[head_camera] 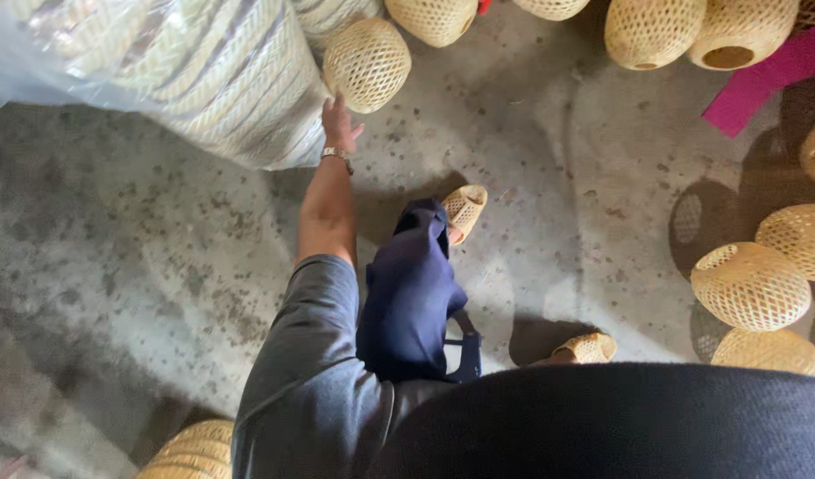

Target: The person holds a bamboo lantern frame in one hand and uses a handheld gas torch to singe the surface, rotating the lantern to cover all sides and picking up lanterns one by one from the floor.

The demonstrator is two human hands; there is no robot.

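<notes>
A: Head view, looking down at a concrete floor (159,257). Left hand (339,122) is stretched out, fingers loosely spread, fingertips at or on a round woven ball (366,64) near the top edge of the floor. Not closed on it; contact looks light at best.

B: So not picked up?

A: No. Ball sits on the floor, touching or just beside a big plastic-wrapped bundle (203,71) of woven stuff at the top left. Judging by that, the reach is nearly done, while the grasp and lift are still to do.

B: Right hand?

A: Not in view. A dark cloth (407,293) hangs in front of the body, but I can't see what carries it.

B: What else is around?

A: More woven balls, a row along the top edge (654,34) and a cluster at the right edge (750,286), well apart from the hand. A magenta strip (762,80) lies at the top right. Another woven piece (190,452) pokes in at the bottom left. Two feet in woven slippers (465,208) are mid-floor.

B: Anything blocking?

A: The bundle crowds the ball on its left side, so there's little room for fingers there. The plastic may snag. The right and near sides are open. The wristwatch (336,154) is no issue.
</notes>
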